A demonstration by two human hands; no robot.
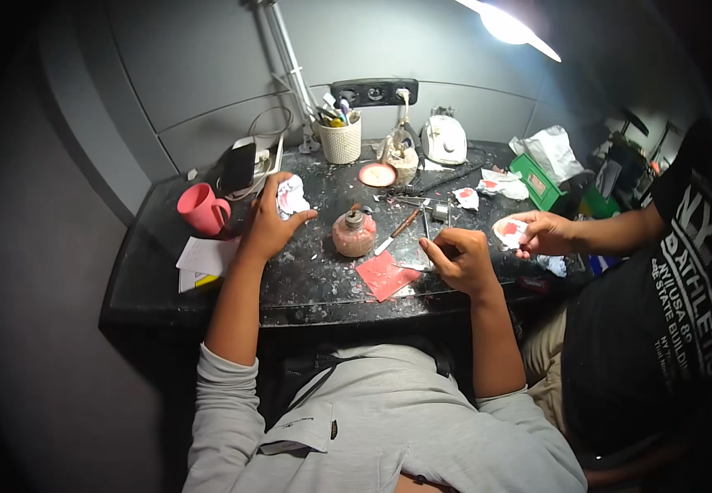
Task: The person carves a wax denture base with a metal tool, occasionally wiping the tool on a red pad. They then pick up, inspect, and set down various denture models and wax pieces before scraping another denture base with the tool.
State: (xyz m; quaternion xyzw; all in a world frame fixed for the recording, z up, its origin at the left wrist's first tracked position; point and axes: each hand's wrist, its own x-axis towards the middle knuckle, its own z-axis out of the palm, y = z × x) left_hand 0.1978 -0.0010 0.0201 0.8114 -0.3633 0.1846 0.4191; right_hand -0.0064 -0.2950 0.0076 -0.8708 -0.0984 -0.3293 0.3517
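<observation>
Clutching tissue (292, 197), left of both hands (269, 226); black T-shirt (668, 320) lettered "NY".

The worktop (306, 283) is a dark slab, heavily speckled with pale and red residue.

- Left edge: white papers (206, 256) overhang the front corner. A pink mug (202, 208) stands behind them.
- Rear left: a black phone (239, 167) leans by cables.
- Right of the mug: a crumpled white cloth (292, 197) with red marks. Contact with the surface cannot be confirmed.
- Rear centre: a white woven pen holder (341, 141), a round red-filled dish (377, 174) and a white device (444, 140).
- Centre: a glass spirit lamp (354, 233). Just right of it lies a brown-handled knife (398, 230).
- Front centre: a red sheet (384, 274) lies flat.
- Right end: a green box (536, 181).
</observation>
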